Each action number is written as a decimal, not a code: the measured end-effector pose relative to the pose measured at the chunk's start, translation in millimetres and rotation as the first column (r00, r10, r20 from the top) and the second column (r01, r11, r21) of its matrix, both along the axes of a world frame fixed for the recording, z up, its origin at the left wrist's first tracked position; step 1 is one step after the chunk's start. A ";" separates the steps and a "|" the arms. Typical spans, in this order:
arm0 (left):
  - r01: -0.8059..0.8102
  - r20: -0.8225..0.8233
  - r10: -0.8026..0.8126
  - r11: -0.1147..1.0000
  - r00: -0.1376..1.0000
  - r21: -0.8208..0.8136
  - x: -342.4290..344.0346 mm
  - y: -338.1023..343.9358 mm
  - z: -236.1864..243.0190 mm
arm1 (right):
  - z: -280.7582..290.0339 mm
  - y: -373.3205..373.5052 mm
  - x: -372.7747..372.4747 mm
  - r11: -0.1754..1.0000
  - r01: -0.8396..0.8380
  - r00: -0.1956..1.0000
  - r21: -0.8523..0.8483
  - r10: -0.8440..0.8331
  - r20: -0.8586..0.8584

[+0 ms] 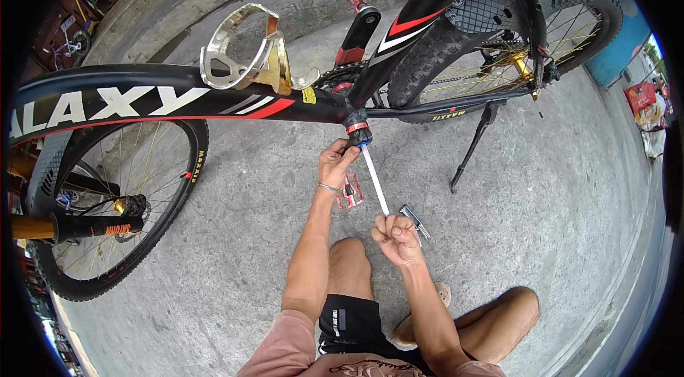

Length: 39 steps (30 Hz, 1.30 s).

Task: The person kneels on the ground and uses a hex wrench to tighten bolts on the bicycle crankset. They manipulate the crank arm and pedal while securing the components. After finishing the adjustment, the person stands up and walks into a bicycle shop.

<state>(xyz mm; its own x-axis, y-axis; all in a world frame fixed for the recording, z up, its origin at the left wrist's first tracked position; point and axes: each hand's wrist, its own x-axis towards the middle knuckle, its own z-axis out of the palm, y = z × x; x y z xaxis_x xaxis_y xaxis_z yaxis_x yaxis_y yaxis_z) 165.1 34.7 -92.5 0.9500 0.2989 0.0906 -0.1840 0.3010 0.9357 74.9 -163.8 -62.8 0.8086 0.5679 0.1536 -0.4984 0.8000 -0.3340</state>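
At the left there is a black front wheel with yellow spokes (197, 156), and above it the thick black frame tube with white and red marks (171, 97) carries a shiny gold and silver bottle cage (274, 70). Next comes the left hand (338, 162), its thumb and fingers closed at a blue ring-shaped part (364, 144). This part sits against the black cylindrical joint with a red ring (356, 126), at the bottom of the frame. A red pedal (349, 195) is just beside the left wrist. From the blue part a straight silver metal bar (375, 181) runs down to the right hand (397, 236), which is folded around its lower end. Near this fist lies a silver and black metal object (415, 223); farther right stand a thin black kickstand (474, 147) and the rear wheel. I judge the step is turning the fitting with the bar; the next move calls for keeping the head seated and pushing evenly.
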 end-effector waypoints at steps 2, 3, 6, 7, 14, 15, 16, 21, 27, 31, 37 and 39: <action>0.004 0.011 -0.004 1.000 1.000 0.007 -1.6 1.1 -2.9 | 12.2 -2.2 -9.7 0.962 0.039 0.995 -0.269 -0.013 0.098; 0.012 0.008 -0.012 1.000 1.000 0.007 -1.0 -0.2 -0.5 | 18.8 -2.8 -13.0 0.918 0.075 0.988 -0.389 -0.017 0.151; 0.072 -0.011 -0.072 0.993 0.997 0.094 -1.7 5.2 2.8 | -3.6 -18.9 -20.6 0.874 0.061 0.960 -0.482 0.081 0.269; 0.088 -0.038 -0.084 0.987 0.996 0.131 -2.6 5.3 5.5 | -6.2 -27.5 -24.4 0.858 0.024 0.954 -0.512 0.133 0.267; 0.088 -0.138 -0.021 0.860 0.990 0.502 -3.1 7.9 22.1 | 49.3 -63.0 -31.0 0.138 0.167 0.848 -0.976 0.485 0.214; 0.094 -0.155 -0.008 0.822 0.988 0.561 -2.0 5.6 26.1 | 53.1 -69.1 -28.1 0.020 0.240 0.781 -0.971 0.591 0.205; 0.100 -0.170 0.008 0.780 0.985 0.617 0.0 3.7 30.4 | 49.4 -74.2 -25.3 -0.019 0.238 0.761 -0.971 0.624 0.174; 0.084 -0.146 0.046 0.633 0.988 0.770 -2.0 12.9 36.7 | 55.6 -70.5 -9.5 -0.161 0.581 0.665 -0.798 0.659 0.351; 0.183 -0.235 0.020 0.564 0.972 0.806 -8.5 1.3 78.2 | 13.8 -41.2 38.9 0.276 0.136 0.989 -0.951 0.011 0.144; 0.242 -0.294 0.075 0.397 0.953 0.885 -9.4 6.9 89.8 | 29.9 -12.3 65.8 0.450 -0.201 0.970 -0.870 -0.034 -0.241; 0.356 -0.370 0.096 0.138 0.924 0.924 -8.7 6.3 121.2 | 78.9 0.6 70.1 0.011 0.596 0.720 -0.803 0.434 0.541; 0.347 -0.355 0.066 0.111 0.933 0.931 -9.0 10.1 121.1 | 71.5 7.2 74.6 -0.010 0.894 0.391 -0.449 0.511 0.766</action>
